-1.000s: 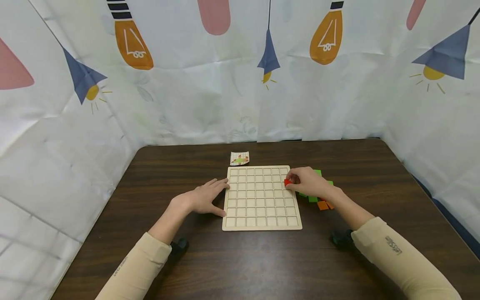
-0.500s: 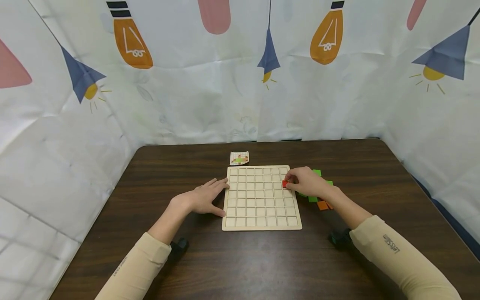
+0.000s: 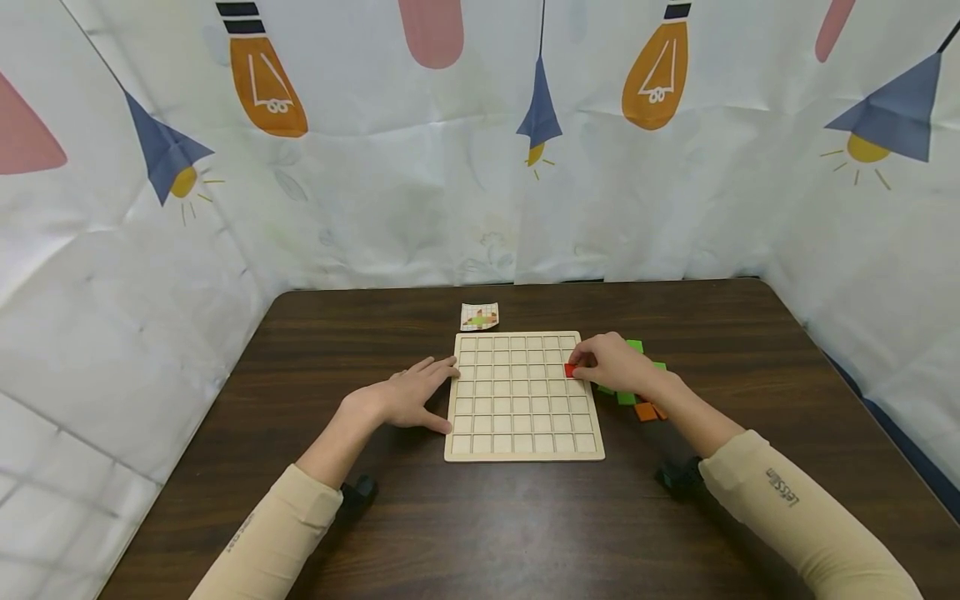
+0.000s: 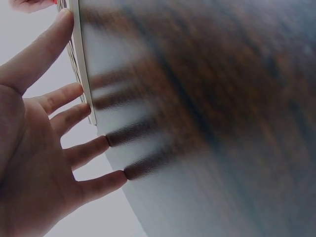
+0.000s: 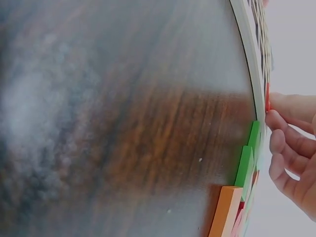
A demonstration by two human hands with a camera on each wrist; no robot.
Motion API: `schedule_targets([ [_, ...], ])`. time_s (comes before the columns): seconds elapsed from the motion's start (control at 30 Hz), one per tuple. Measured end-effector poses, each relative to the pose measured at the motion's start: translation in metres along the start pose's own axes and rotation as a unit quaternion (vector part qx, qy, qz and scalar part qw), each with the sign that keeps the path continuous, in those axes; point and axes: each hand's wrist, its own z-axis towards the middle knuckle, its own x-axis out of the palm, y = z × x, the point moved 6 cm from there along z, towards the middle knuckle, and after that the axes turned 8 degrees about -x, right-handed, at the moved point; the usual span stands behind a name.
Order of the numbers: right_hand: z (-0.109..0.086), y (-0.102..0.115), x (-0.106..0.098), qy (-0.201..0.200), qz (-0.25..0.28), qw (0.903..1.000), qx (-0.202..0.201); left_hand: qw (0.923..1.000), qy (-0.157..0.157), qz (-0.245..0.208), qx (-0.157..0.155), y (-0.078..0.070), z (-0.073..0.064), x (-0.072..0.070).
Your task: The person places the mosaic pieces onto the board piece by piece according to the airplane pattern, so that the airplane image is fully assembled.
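Observation:
A pale wooden board [image 3: 521,406] with a grid of square recesses lies on the dark table. My right hand [image 3: 618,364] pinches a small red square tile [image 3: 569,370] between thumb and fingers, low over the board's right column, a few rows from the far edge. In the right wrist view, the red tile [image 5: 267,98] shows edge-on at the fingertips. My left hand [image 3: 408,396] is spread along the board's left edge. In the left wrist view, its thumb [image 4: 52,37] touches the board's rim and the other fingers stretch out straight.
Green tiles [image 3: 626,399] and orange tiles [image 3: 645,412] lie loosely to the right of the board, partly hidden under my right hand and wrist. Behind the board lies a small card [image 3: 479,317] with a coloured grid picture. Patterned white cloth [image 3: 420,208] hangs behind the table.
My right hand has brought the red tile slightly left and nearer, from the board's right edge onto the right column. The left hand stays put.

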Motion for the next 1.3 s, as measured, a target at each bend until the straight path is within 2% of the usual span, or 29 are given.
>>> schedule_targets([
  [0.2,-0.002,0.001,-0.003,0.002,-0.015,0.9998,-0.008,1.0,-0.001,0.001,-0.001,0.0,0.001,0.0],
  [0.4,-0.006,-0.003,-0.006,0.001,0.008,0.9999,-0.014,1.0,0.0,0.001,-0.004,0.0,0.0,0.0],
  [0.73,-0.021,-0.021,-0.022,-0.015,0.04,0.9985,0.034,1.0,-0.002,-0.006,-0.002,0.0,-0.002,-0.001],
  [1.03,-0.043,-0.03,-0.037,-0.034,0.034,0.9972,0.057,1.0,-0.005,-0.003,0.004,0.0,-0.002,-0.001],
  [1.3,-0.053,-0.044,-0.04,-0.047,0.023,0.9956,0.078,1.0,-0.001,-0.005,0.005,0.001,-0.001,0.001],
])
